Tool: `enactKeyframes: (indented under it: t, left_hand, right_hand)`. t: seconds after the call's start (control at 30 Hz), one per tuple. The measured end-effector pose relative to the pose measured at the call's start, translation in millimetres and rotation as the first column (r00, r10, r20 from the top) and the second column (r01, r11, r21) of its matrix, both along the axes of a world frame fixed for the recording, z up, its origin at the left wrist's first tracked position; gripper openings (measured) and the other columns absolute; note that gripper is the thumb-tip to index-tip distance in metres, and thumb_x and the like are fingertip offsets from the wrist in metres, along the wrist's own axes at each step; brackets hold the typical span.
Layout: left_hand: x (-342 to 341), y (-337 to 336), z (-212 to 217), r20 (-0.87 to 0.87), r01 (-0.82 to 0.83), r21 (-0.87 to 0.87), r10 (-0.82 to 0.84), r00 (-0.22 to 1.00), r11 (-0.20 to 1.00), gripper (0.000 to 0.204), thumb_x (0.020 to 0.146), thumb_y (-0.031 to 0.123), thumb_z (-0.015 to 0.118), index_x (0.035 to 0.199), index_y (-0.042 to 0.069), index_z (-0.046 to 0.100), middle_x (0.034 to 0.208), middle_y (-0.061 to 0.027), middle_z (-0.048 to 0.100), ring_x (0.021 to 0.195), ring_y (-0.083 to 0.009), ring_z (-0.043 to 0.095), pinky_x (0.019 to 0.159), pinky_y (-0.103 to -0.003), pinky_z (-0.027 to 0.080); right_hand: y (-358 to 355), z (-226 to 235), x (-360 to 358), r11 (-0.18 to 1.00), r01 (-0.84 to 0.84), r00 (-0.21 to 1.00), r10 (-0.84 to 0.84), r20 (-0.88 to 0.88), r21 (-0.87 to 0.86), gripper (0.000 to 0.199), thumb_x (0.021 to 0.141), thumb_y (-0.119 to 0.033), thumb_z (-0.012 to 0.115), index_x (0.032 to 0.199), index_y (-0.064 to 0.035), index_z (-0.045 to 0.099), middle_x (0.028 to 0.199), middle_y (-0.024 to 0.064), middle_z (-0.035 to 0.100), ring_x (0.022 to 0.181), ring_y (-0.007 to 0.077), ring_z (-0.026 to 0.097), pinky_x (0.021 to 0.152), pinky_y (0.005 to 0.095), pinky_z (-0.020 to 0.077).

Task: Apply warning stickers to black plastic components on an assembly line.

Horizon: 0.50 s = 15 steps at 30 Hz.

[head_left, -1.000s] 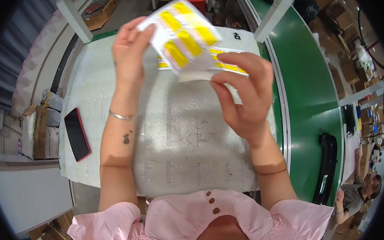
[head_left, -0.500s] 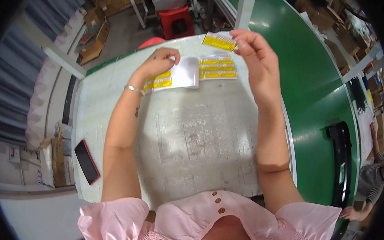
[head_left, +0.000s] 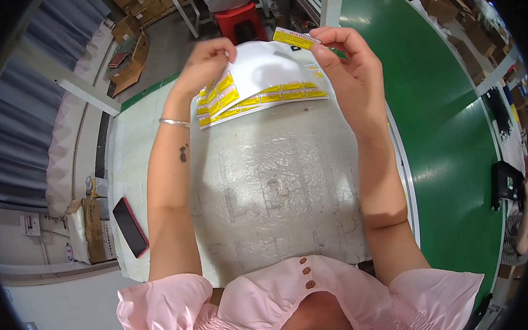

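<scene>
Up at the far end of the worktop, left hand pinched the curled corner of a white sticker sheet w/ yellow labels, lifting it. Right hand pinched one peeled yellow label btwn thumb & fingertips, just above the sheet. Red-edged phone lay near left, well apart.
</scene>
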<state>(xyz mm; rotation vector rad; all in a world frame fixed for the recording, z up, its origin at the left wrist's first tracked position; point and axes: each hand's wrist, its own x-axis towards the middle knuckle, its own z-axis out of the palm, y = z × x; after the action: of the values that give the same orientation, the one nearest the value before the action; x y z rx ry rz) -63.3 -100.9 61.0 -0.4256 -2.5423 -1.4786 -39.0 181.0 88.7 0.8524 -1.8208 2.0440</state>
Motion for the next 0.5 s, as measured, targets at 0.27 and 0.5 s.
enactKeyframes:
  t: [0.27, 0.5]
  left_hand:
    - [3, 15, -78, -0.353, -0.262, -0.702, -0.005, 0.935, 0.663, 0.010, 0.080, 0.013, 0.061, 0.086, 0.010, 0.069, 0.102, -0.0082, 0.068, 0.103, -0.0270, 0.057, 0.090, -0.037, 0.045]
    - [63, 77, -15, -0.124, -0.274, 0.397, 0.347, 0.930, 0.876, 0.016, 0.089, 0.020, 0.067, 0.093, 0.004, 0.069, 0.095, -0.0052, 0.067, 0.099, -0.0169, 0.056, 0.092, -0.030, 0.041]
  right_hand:
    - [2, -15, -7, 0.978, -0.013, 0.999, 0.002, 0.053, 0.207, 0.011, 0.092, -0.012, 0.060, 0.095, -0.0021, 0.061, 0.110, 0.0081, 0.061, 0.096, 0.0177, 0.060, 0.081, 0.0310, 0.0502]
    - [1, -11, -3, 0.972, -0.069, 0.992, 0.044, 0.114, 0.227, 0.009, 0.092, -0.011, 0.059, 0.094, -0.0024, 0.061, 0.111, 0.0079, 0.060, 0.094, 0.0153, 0.059, 0.080, 0.0290, 0.0483]
